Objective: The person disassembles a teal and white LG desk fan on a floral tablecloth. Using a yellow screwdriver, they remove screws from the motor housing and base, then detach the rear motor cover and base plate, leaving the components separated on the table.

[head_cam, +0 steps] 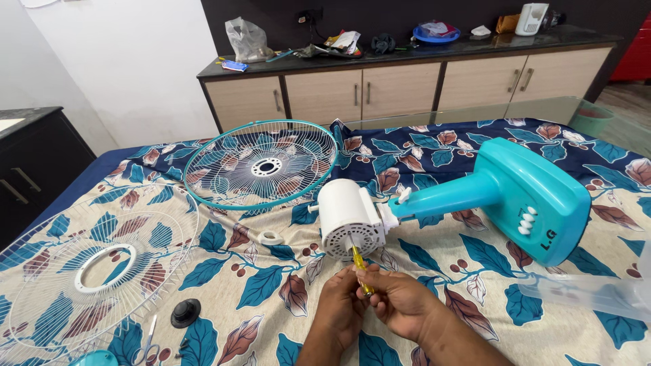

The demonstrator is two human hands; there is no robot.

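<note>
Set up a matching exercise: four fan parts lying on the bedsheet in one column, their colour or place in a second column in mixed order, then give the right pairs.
Things:
1. motor housing
2. fan base
3. round knob
4. front guard with the teal rim

Descriptions:
A. black, lying near the white wire guard
B. teal, with white buttons on it
C. white, right above both hands, which hold a yellow-handled screwdriver to it
D. flat on the sheet, behind the motor and nearest the cabinets

Pairs: 1-C, 2-B, 3-A, 4-D
</note>
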